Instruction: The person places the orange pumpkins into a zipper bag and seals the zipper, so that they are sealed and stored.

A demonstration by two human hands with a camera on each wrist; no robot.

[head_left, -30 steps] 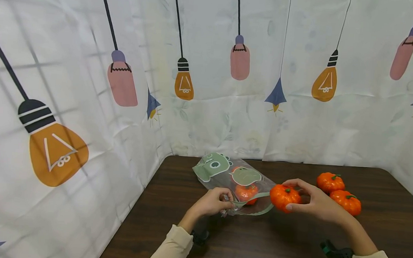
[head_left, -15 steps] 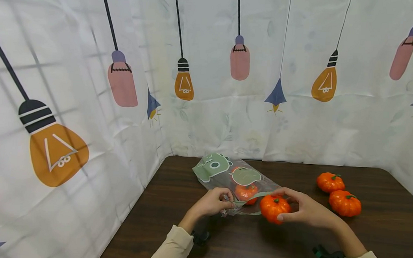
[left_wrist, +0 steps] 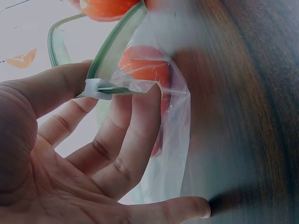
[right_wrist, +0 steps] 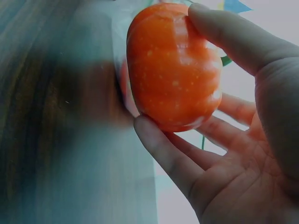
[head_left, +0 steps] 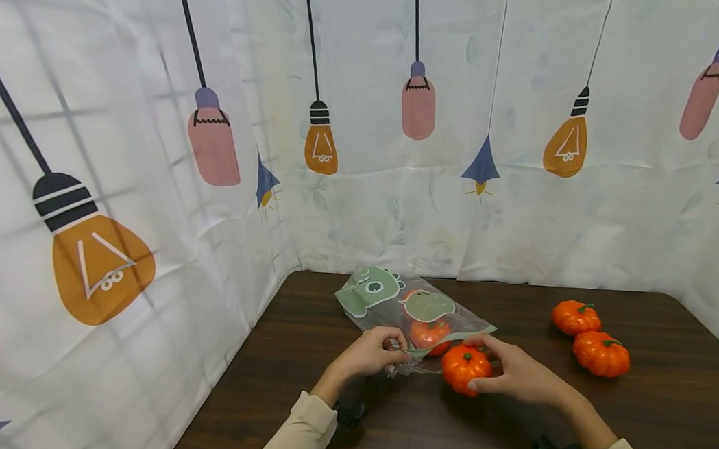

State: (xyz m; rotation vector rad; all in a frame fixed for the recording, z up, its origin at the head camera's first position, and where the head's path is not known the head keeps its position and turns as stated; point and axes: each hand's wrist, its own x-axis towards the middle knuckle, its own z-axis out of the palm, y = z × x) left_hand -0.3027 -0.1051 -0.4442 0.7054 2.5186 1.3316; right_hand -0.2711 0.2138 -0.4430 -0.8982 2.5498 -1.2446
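A clear zip bag (head_left: 391,320) with green animal prints lies towards the back of the table, its mouth facing me. Inside it is an orange pumpkin (head_left: 428,334), with more orange showing behind the print. My left hand (head_left: 370,352) pinches the left corner of the bag's mouth; in the left wrist view the thumb and fingers are at the white slider (left_wrist: 97,88) on the green zip strip. My right hand (head_left: 514,375) holds another small, glossy orange pumpkin (head_left: 463,370) between thumb and fingers, right at the bag's opening and overlapping its lower edge in the head view.
Two more orange pumpkins, a rear one (head_left: 576,318) and a nearer one (head_left: 601,354), sit close together on the right of the dark wooden table (head_left: 421,434). A white curtain (head_left: 373,205) printed with lamps hangs behind the table and along its left side.
My right hand has carried its pumpkin left and slightly towards me, to the front of the bag's mouth. The bag's right corner now stretches further right. My left hand has stayed in place.
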